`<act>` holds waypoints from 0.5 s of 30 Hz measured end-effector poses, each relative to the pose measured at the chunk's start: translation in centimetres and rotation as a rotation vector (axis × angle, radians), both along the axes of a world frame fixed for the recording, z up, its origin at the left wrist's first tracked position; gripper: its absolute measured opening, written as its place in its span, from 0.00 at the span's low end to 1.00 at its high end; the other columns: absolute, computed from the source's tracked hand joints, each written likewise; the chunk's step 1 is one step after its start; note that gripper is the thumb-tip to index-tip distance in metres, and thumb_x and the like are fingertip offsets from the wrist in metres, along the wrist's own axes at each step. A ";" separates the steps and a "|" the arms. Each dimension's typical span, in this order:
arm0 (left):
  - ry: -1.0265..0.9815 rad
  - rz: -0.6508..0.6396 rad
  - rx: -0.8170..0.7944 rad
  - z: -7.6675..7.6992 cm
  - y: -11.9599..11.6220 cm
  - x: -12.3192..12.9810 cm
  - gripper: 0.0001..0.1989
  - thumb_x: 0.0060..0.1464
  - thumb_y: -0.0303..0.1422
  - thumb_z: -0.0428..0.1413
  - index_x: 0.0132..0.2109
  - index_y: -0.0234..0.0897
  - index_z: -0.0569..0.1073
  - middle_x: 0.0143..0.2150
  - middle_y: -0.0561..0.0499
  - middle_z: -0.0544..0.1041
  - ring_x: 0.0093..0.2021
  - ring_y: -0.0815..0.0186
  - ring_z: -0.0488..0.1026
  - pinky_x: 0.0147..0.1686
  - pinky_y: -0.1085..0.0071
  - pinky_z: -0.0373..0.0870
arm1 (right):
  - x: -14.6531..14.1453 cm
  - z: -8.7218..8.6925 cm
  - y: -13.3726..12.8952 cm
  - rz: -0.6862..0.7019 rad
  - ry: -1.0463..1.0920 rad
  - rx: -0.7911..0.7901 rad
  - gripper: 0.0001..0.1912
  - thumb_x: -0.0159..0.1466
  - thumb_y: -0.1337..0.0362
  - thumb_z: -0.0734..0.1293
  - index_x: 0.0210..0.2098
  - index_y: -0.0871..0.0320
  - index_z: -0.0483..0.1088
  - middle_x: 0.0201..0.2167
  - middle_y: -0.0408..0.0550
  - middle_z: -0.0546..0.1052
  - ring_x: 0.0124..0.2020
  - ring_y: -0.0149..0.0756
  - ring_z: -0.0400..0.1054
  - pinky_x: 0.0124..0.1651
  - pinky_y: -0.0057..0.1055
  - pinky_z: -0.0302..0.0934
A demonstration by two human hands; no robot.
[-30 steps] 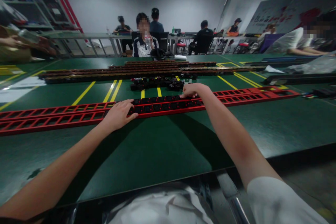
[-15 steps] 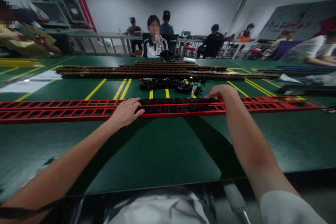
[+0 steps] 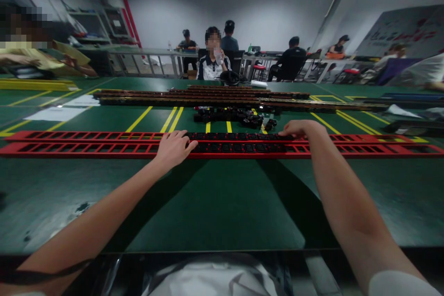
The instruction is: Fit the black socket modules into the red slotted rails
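Observation:
Two long red slotted frames (image 3: pixel 86 149) lie side by side across the green table. Square black parts (image 3: pixel 237 148) fill their middle slots. My left hand (image 3: pixel 175 147) rests on the frames at the left end of the black parts, its fingers apart. At the right end of that row, my right hand (image 3: pixel 294 129) touches the far frame with its fingers drawn together; whatever lies under the fingertips is too small to make out. A heap of loose black parts (image 3: pixel 239 116) lies just beyond the frames.
Long brown and black strips (image 3: pixel 204 97) are stacked behind the loose parts. White paper (image 3: pixel 57 113) lies at the left, yellow bars (image 3: pixel 38 84) farther back. Dark bars (image 3: pixel 416 127) lie at the right. A person (image 3: pixel 213 62) sits across the table; others are around.
The view has shifted, so the scene sits farther right and slightly lower. The near red frame now lies more level and reaches farther right. Both hands keep about the same places on the frames.

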State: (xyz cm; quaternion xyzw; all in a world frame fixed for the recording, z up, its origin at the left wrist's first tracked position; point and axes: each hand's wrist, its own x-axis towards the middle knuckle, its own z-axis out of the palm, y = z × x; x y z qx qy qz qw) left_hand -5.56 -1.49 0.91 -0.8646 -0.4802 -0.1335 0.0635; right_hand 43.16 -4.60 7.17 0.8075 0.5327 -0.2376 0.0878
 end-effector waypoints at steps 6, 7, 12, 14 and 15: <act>-0.014 0.065 -0.002 0.2 0.6 -1.2 0.35 0.70 0.52 0.38 0.38 0.36 0.83 0.65 0.40 0.74 0.62 0.41 0.71 0.60 0.40 0.67 | 0.1 -0.6 0.4 -0.025 0.035 0.053 0.25 0.59 0.41 0.73 0.27 0.58 0.73 0.23 0.47 0.69 0.25 0.36 0.63 0.30 0.35 0.57; -0.011 0.079 -0.010 0.2 0.7 -1.4 0.36 0.69 0.53 0.37 0.38 0.36 0.83 0.65 0.40 0.74 0.63 0.41 0.71 0.61 0.40 0.66 | -0.1 -0.7 0.6 -0.023 0.035 0.067 0.24 0.60 0.42 0.73 0.28 0.58 0.73 0.24 0.48 0.70 0.25 0.37 0.64 0.31 0.35 0.58; -0.009 0.195 -0.049 0.4 1.6 -2.7 0.39 0.68 0.56 0.37 0.37 0.33 0.83 0.64 0.36 0.74 0.62 0.39 0.69 0.60 0.43 0.67 | -2.3 -1.3 2.5 0.106 0.009 0.130 0.18 0.67 0.51 0.68 0.35 0.61 0.76 0.30 0.52 0.76 0.30 0.38 0.69 0.34 0.34 0.61; 0.026 0.245 -0.030 0.6 1.9 -3.2 0.39 0.68 0.56 0.36 0.38 0.32 0.83 0.61 0.35 0.76 0.62 0.40 0.69 0.59 0.46 0.67 | -3.8 -1.6 3.2 0.186 -0.016 0.167 0.16 0.68 0.53 0.67 0.35 0.61 0.77 0.34 0.53 0.79 0.33 0.38 0.71 0.36 0.32 0.62; 0.043 0.265 -0.019 0.8 2.0 -3.4 0.39 0.68 0.55 0.36 0.39 0.32 0.84 0.60 0.35 0.76 0.61 0.41 0.69 0.59 0.47 0.68 | -4.6 -1.7 3.4 0.218 -0.031 0.186 0.16 0.68 0.54 0.67 0.36 0.62 0.77 0.36 0.53 0.80 0.34 0.39 0.72 0.37 0.31 0.62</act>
